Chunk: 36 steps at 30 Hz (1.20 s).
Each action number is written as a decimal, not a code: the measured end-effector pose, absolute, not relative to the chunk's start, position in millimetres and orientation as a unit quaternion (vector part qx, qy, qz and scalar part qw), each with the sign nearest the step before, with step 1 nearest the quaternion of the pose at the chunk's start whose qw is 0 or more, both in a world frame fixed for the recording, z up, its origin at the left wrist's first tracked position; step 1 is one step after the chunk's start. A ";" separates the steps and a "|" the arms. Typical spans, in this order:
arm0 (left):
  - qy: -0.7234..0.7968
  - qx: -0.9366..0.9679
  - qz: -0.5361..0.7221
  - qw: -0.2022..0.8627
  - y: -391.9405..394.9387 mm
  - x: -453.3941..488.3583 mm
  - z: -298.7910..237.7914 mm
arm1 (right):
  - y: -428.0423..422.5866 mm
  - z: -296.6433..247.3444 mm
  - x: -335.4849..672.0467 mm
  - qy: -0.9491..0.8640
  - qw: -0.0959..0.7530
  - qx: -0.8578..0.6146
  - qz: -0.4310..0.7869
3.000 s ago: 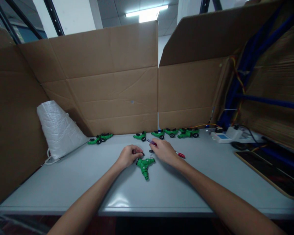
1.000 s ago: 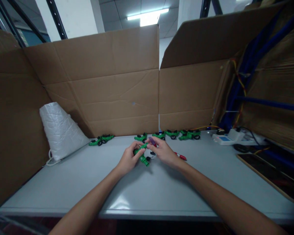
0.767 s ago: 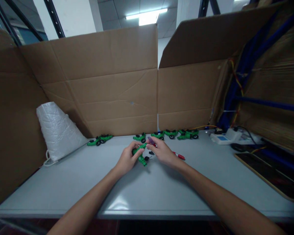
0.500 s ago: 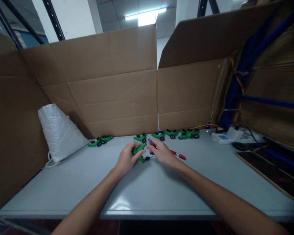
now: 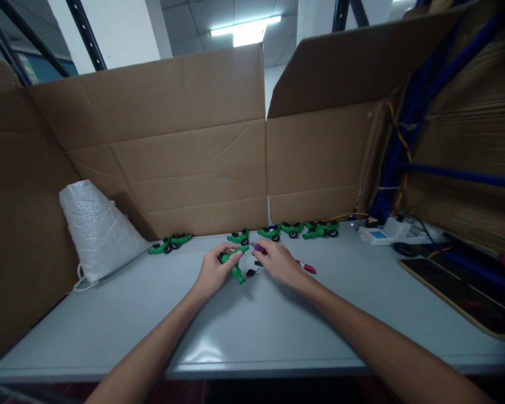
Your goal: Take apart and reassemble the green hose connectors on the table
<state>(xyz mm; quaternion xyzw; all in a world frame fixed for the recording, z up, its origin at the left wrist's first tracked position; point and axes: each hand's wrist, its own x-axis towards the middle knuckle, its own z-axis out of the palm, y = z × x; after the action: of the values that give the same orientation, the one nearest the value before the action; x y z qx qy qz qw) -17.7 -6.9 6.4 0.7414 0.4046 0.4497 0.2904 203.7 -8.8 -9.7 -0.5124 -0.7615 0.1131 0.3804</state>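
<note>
My left hand (image 5: 210, 274) is closed on a green toy vehicle body (image 5: 236, 272), which hangs tilted above the table, one end pointing down toward me. My right hand (image 5: 280, 262) pinches a slim tool with a purple handle (image 5: 259, 247). Its tip points left, close to the upper end of the green body; whether they touch I cannot tell. A small black part (image 5: 251, 272) rests on the table between my hands. Just right of my right hand lies a slim red pen-like tool (image 5: 307, 267), partly hidden by that hand.
Several green toy vehicles with black wheels (image 5: 292, 229) stand along the back cardboard wall (image 5: 193, 168), with more at the left (image 5: 170, 243). A white wrapped bundle (image 5: 101, 233) leans at the left. A white power strip (image 5: 382, 233) and a dark framed panel (image 5: 458, 297) are at the right.
The green body has turned in my left hand, so its lower end now points further down. My right hand with the purple-handled tool stays close beside it. The whole view has shifted slightly.
</note>
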 end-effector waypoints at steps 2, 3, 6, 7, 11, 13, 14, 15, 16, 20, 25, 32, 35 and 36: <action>0.412 0.715 0.472 0.309 -3.4 -17.6 5.9 | -7.6 -11.4 204.8 -0.767 0.357 -0.518 0.124; 0.414 0.702 0.482 0.323 -1.8 -17.4 5.6 | -7.4 -12.2 205.5 -0.770 0.347 -0.519 0.130; 0.419 0.668 0.492 0.370 2.9 -17.0 3.2 | -7.7 -14.1 207.3 -0.774 0.335 -0.518 0.141; 0.421 0.661 0.490 0.382 4.5 -17.2 2.0 | -8.0 -14.4 207.4 -0.774 0.339 -0.515 0.144; 0.438 0.629 0.485 0.422 8.7 -18.2 -2.4 | -9.4 -13.2 203.6 -0.767 0.386 -0.472 0.200; 0.439 0.603 0.490 0.450 7.8 -17.6 -2.8 | -9.5 -12.4 200.2 -0.756 0.418 -0.436 0.251; 0.435 0.591 0.495 0.465 6.6 -16.9 -2.4 | -9.4 -12.1 198.6 -0.751 0.433 -0.418 0.272; 0.429 0.582 0.499 0.478 5.0 -16.0 -1.7 | -9.2 -12.0 197.2 -0.746 0.447 -0.401 0.287; 0.423 0.576 0.500 0.490 3.2 -15.0 -0.8 | -9.1 -12.0 196.0 -0.744 0.459 -0.386 0.296; 0.387 0.576 0.493 0.525 -2.7 -10.9 1.9 | -9.9 -11.7 194.3 -0.730 0.494 -0.368 0.297; 0.353 0.592 0.478 0.544 -2.7 -10.2 -1.1 | -10.9 -10.8 195.3 -0.724 0.495 -0.389 0.281; 0.356 0.643 0.500 0.457 -2.4 -11.1 -1.3 | -5.3 -19.0 194.0 -0.711 0.491 -0.406 0.297; 0.354 0.642 0.515 0.445 -4.1 -9.4 1.2 | -3.8 -20.2 193.0 -0.708 0.494 -0.402 0.307; 0.355 0.639 0.516 0.448 -4.6 -8.7 1.9 | -3.8 -19.7 192.9 -0.708 0.493 -0.400 0.308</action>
<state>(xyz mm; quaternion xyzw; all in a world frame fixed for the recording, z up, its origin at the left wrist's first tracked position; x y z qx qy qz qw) -8.7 -4.6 1.9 0.6385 0.3547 0.5156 0.4478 192.9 -3.8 -19.7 -0.4002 -0.7083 0.3080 0.4932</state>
